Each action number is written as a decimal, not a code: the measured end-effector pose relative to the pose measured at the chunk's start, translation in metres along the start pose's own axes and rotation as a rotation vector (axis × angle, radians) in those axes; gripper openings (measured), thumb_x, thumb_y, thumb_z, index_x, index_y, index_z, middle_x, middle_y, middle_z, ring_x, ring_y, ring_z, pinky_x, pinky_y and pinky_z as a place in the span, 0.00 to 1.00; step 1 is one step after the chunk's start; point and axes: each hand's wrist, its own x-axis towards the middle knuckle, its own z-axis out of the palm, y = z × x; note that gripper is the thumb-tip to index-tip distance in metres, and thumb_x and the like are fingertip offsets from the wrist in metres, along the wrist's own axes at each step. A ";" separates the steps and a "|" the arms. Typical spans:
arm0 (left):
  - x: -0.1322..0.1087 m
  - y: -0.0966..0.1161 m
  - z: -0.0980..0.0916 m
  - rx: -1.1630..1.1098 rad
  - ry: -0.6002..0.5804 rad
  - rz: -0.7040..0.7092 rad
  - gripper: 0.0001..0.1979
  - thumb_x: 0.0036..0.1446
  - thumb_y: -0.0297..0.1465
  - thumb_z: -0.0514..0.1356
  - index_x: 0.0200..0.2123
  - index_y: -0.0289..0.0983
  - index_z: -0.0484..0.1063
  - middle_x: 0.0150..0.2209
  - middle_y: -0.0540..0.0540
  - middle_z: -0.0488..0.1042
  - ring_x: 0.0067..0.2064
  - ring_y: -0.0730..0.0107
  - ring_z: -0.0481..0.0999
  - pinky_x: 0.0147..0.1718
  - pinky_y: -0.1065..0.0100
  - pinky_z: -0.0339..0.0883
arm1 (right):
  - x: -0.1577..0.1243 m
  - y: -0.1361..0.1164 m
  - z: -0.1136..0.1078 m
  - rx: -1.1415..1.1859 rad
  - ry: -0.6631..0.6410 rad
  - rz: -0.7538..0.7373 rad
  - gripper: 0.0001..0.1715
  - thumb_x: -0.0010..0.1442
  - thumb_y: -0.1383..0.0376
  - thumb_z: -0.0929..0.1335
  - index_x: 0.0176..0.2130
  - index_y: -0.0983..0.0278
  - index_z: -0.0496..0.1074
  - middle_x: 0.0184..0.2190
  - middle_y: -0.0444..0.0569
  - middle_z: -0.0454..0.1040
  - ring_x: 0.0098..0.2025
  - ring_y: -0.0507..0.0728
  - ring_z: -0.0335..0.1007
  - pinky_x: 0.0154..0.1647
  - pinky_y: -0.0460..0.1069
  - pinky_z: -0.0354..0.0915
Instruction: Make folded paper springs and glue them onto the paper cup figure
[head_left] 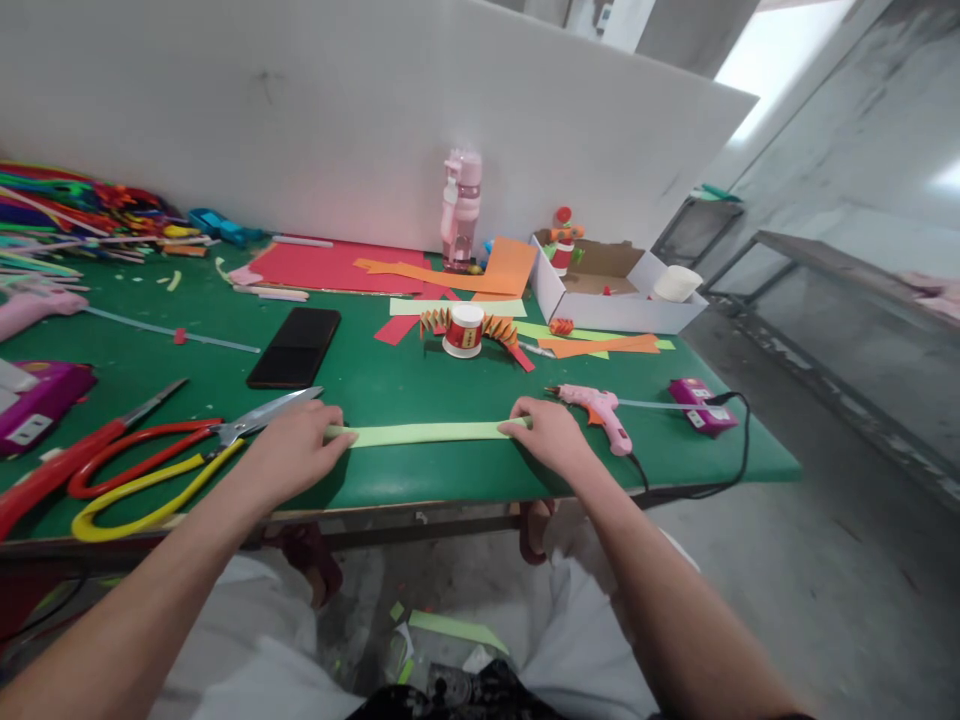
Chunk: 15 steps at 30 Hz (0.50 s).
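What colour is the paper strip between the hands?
Light green paper strip, clearest in the head view, held by left hand and right hand.

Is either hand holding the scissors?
No, the left hand and right hand press the ends of the green paper strip; the scissors lie flat beside the left hand.

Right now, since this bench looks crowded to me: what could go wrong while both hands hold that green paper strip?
1. The scissors lie with a blade tip right beside the left hand; a slip along the paper strip could nick it.
2. The glue gun lies close to the right hand, nozzle nearest it; if hot, it might burn.
3. Its cord loops past the table edge, so a snag could drag the gun off.
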 end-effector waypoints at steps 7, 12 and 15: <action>0.000 -0.004 0.000 -0.003 -0.010 0.062 0.10 0.57 0.39 0.51 0.34 0.40 0.67 0.33 0.41 0.73 0.35 0.54 0.74 0.33 0.59 0.66 | 0.000 0.006 0.007 -0.061 0.056 -0.086 0.08 0.60 0.61 0.69 0.41 0.60 0.71 0.38 0.47 0.72 0.37 0.56 0.69 0.33 0.47 0.58; -0.008 0.008 -0.006 0.169 -0.027 -0.027 0.11 0.60 0.36 0.51 0.38 0.39 0.72 0.36 0.38 0.76 0.43 0.44 0.74 0.37 0.51 0.67 | 0.003 0.013 0.007 -0.016 0.064 -0.142 0.05 0.60 0.65 0.69 0.39 0.60 0.72 0.37 0.47 0.70 0.38 0.55 0.69 0.37 0.48 0.61; -0.014 0.024 -0.009 0.241 0.055 -0.005 0.15 0.60 0.30 0.52 0.48 0.40 0.73 0.50 0.35 0.74 0.51 0.43 0.72 0.43 0.48 0.66 | 0.004 0.018 0.008 -0.025 0.093 -0.181 0.06 0.60 0.67 0.68 0.40 0.61 0.72 0.37 0.48 0.71 0.40 0.57 0.69 0.42 0.50 0.63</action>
